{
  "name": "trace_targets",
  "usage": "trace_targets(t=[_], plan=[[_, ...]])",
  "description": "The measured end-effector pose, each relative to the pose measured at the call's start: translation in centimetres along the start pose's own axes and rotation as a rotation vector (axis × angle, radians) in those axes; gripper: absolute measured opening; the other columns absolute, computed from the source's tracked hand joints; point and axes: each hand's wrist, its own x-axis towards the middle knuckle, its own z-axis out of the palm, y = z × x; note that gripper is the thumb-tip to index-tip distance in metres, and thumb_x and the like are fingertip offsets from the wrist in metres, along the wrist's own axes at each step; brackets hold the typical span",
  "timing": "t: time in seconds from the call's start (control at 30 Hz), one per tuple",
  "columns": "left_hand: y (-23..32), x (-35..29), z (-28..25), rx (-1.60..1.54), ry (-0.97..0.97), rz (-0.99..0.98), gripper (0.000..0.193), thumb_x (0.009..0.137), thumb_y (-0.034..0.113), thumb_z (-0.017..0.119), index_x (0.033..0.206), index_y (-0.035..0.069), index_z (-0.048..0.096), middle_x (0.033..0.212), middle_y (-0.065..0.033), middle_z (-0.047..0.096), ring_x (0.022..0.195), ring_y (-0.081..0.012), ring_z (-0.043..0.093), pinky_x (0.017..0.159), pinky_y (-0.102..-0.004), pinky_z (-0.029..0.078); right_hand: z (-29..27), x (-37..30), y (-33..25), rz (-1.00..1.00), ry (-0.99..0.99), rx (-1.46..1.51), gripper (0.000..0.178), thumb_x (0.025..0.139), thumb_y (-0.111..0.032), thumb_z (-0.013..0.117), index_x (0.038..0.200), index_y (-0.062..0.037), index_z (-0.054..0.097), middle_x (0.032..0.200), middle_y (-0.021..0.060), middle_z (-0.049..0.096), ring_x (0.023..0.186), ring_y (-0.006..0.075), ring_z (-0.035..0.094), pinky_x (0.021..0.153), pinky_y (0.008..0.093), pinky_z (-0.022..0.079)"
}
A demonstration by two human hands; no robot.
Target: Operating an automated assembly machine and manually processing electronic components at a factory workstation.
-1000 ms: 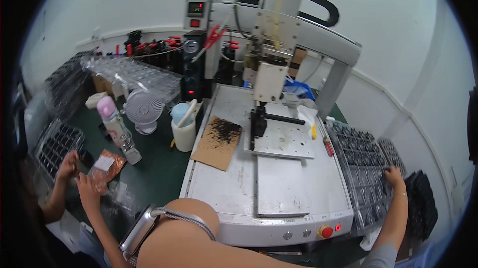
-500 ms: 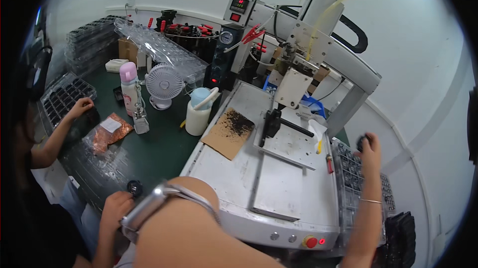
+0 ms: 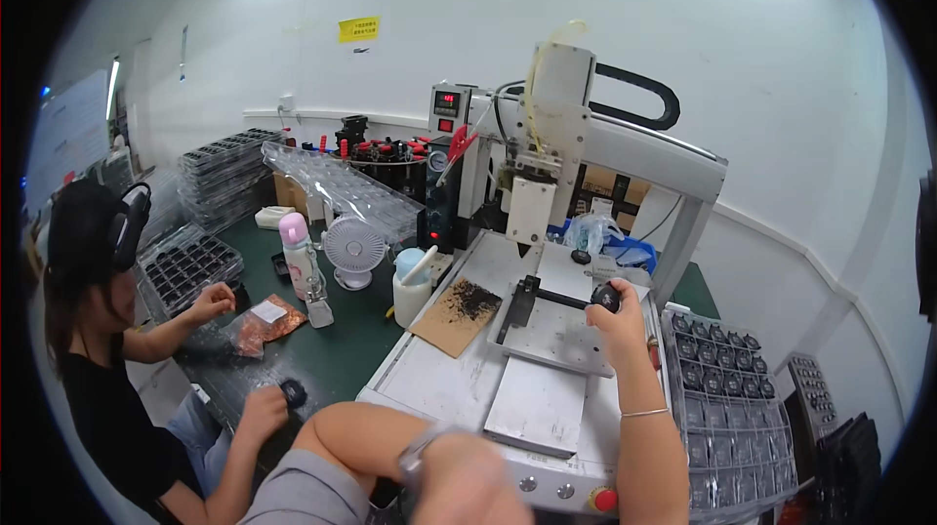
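Observation:
My right hand (image 3: 617, 320) grips a small black round part (image 3: 605, 298) between thumb and fingers. It is over the right side of the machine's metal plate (image 3: 561, 338), by the end of a black bar (image 3: 561, 300) fixed there. Whether the part touches the bar I cannot tell. My left hand (image 3: 473, 488), below a wristwatch, is smeared by motion in front of the machine's near edge, its fingers not readable. Another black round piece (image 3: 581, 257) lies farther back under the machine head (image 3: 532, 208).
A clear tray of black parts (image 3: 722, 354) stands right of the machine. Cardboard with black crumbs (image 3: 457, 320) lies on its left side. A co-worker (image 3: 107, 330) sits at left, one hand near a black round part (image 3: 293, 392). A fan (image 3: 353, 247) and bottle (image 3: 301, 262) stand between.
My right hand has moved left from above the tray to the machine plate, carrying the black part. My left arm has swung right. The view has tilted up, showing more of the co-worker.

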Motion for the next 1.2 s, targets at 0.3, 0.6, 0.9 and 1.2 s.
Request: trace_targets(t=[0.3,0.6,0.9,1.2], plan=[[-3.8,-5.0,10.3,-0.346,-1.1,-0.85,0.039,0.072,0.021,0.068,0.106,0.008,0.055,0.115,-0.0144,0.046,0.111,-0.0321,0.042,0.099,-0.0495,0.024,1.0,-3.0,-1.3,-0.438,-0.462,-1.095,0.022,0.077,-0.012,0.062,0.097,-0.0026,0.065,0.09,0.0165,0.061,0.086,0.0319,0.059,0.08,0.0379,0.047],[-5.7,-7.5,9.0,-0.544,-1.442,-1.488,0.036,0.077,0.029,0.07,0.096,0.0,0.062,0.099,-0.0134,0.057,0.092,-0.0237,0.055,0.081,-0.0318,0.045,0.7,-3.9,-4.5,-0.246,-0.798,-1.09,0.047,0.067,-0.022,0.072,0.11,-0.0039,0.064,0.105,0.017,0.06,0.097,0.0316,0.057,0.084,0.0344,0.047],[-5.4,-7.7,9.2,-0.675,-1.455,-1.549,0.025,0.078,0.024,0.07,0.084,0.0,0.068,0.085,-0.0096,0.061,0.075,-0.0178,0.058,0.068,-0.0289,0.046,3.2,-4.2,-4.4,-0.312,-0.627,-0.973,0.055,0.064,-0.014,0.064,0.118,-0.0066,0.06,0.102,0.0153,0.054,0.092,0.0296,0.055,0.082,0.0325,0.046],[-5.0,-6.2,10.3,-0.605,-1.184,-1.799,0.016,0.078,0.014,0.068,0.079,-0.002,0.065,0.078,-0.0096,0.061,0.068,-0.0158,0.057,0.062,-0.0283,0.046,3.6,-4.1,-3.7,-0.324,-0.69,-1.076,0.053,0.065,-0.014,0.064,0.116,-0.002,0.06,0.102,0.0174,0.055,0.094,0.0317,0.056,0.084,0.034,0.047]])
